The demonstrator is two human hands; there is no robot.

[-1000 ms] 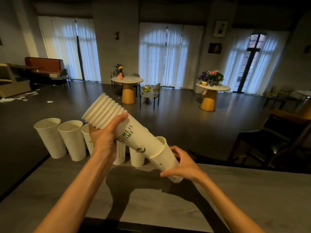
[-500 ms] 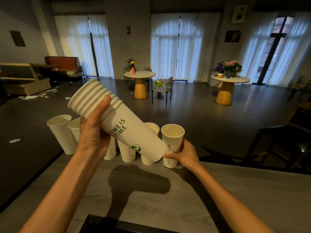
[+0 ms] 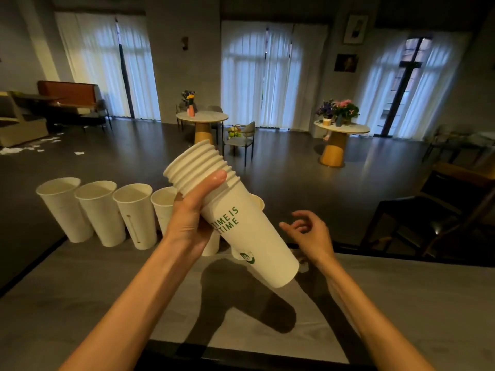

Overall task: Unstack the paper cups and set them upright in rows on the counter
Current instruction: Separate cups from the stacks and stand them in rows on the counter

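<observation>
Several nested paper cups [image 3: 235, 223], light and crushable, gripped near the rims by the left hand [image 3: 187, 223]; right hand [image 3: 310, 236] loosely open.

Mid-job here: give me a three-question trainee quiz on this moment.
1. True or false: the left hand grips the stack.
2. The right hand is: A) gripping the stack, B) holding nothing, C) flat on the counter.
3. Fill in: the stack's rims point away from the person and its closed end points ____ them.

Key: 1 true; 2 B; 3 toward.
</observation>
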